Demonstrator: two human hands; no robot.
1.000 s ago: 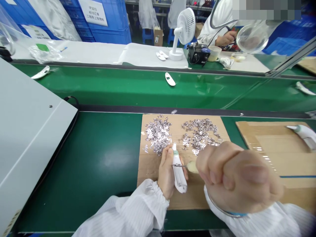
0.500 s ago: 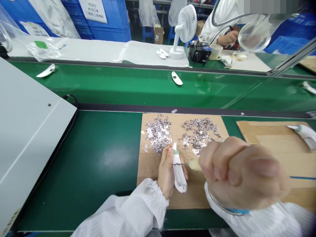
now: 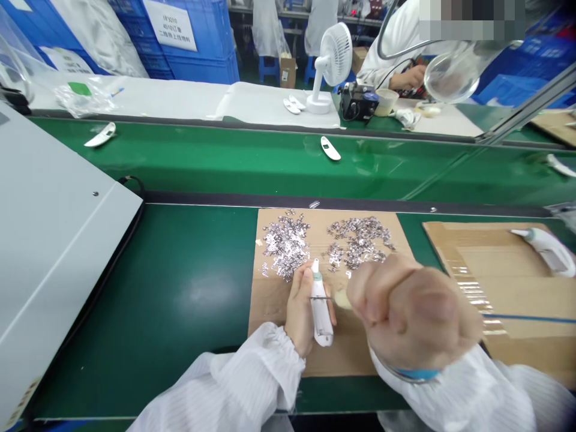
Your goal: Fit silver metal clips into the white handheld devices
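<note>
My left hand (image 3: 300,306) is closed around a white ear thermometer (image 3: 321,318), which has a pale green collar and a narrow probe pointing away from me. In my right hand (image 3: 416,306), a blurred fist, is a tool with a pale yellow handle (image 3: 342,299). The tool's thin metal shaft (image 3: 321,297) lies across the thermometer body just below the collar. I cannot tell how hard it presses or what its tip touches. Beyond my hands, small shiny metal parts lie in a left pile (image 3: 285,245) and a right pile (image 3: 362,237) on a cardboard sheet (image 3: 270,309).
Another thermometer (image 3: 549,251) lies on a cardboard tray (image 3: 443,243) at right. White shell pieces (image 3: 330,148) rest on the green conveyor belt (image 3: 216,153). A grey metal box (image 3: 58,240) stands at left. Across the belt are a fan (image 3: 335,57) and a co-worker's hand (image 3: 408,78).
My right hand has shifted left with the tool. White shell pieces on the belt have moved right. The whole view has shifted slightly; my left hand keeps its hold on the thermometer.
</note>
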